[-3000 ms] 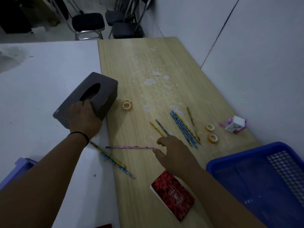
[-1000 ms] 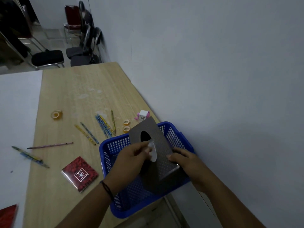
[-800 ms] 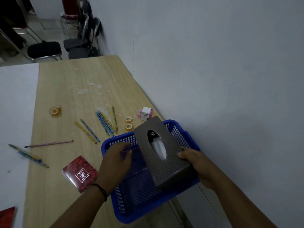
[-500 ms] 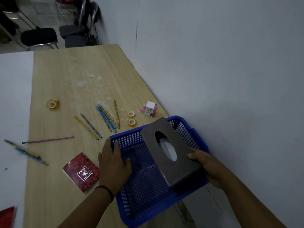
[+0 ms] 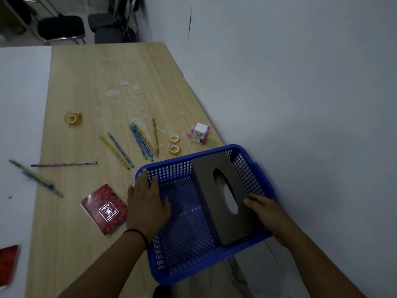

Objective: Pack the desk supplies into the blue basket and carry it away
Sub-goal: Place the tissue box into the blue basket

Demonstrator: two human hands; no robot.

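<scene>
Currently your stock reads thus: blue basket (image 5: 261, 181) at the table's near corner, overhanging the edge; grey tissue box (image 5: 223, 198) laid inside along its right wall. Your left hand (image 5: 148, 203) lies flat with fingers spread on the basket's left rim; your right hand (image 5: 265, 209) rests with straight fingers against the box's right side, gripping nothing so far as can be seen. Unpacked on the wooden table (image 5: 90, 87): red notebook (image 5: 104, 209) just beside the basket, loose pencils (image 5: 141, 140), a pink pencil (image 5: 63, 164), two small tape rolls (image 5: 174, 144), a larger tape roll (image 5: 73, 118), a pink-and-white sharpener (image 5: 200, 133). Risks, as judged: with so much of the basket past the edge, lifting your left hand could let it tip off under the box's weight; round pencils may roll away when gathered. Markings: the notebook carries a white emblem with text too small to read; the sharpener shows a small animal figure; nothing else is legible.
</scene>
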